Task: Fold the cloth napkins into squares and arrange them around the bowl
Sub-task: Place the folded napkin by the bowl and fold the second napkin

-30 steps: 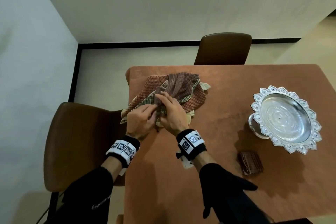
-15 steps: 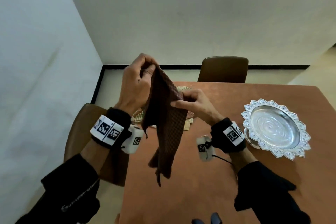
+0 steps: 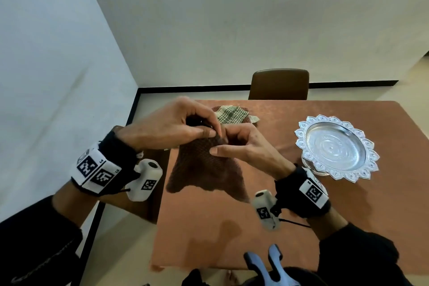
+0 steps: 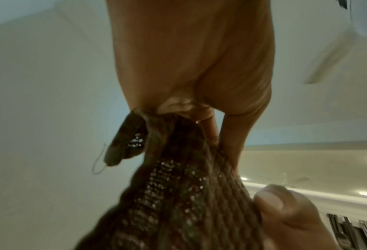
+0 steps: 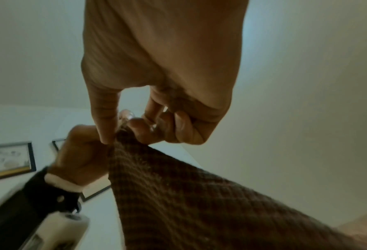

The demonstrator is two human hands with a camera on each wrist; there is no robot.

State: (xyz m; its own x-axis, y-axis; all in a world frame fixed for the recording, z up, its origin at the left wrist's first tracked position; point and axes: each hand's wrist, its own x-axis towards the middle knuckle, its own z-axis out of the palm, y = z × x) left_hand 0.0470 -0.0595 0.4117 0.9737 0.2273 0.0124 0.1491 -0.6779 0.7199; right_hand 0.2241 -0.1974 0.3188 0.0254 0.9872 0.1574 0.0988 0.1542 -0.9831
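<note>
Above the counter [image 3: 232, 227], both hands, left [image 3: 167, 126] & right [image 3: 243, 144], pinch the brown checked napkin's [image 3: 204, 167] top edge w/ curled fingers, letting it hang flat for folding.

The napkin [image 3: 204, 165] above the table [image 3: 301, 227] is dark brown with a small check pattern. The table is reddish brown. On it, the bowl [image 3: 336, 148] is shiny silver, and the napkin pile [image 3: 232, 115] has green-and-cream plaid.
</note>
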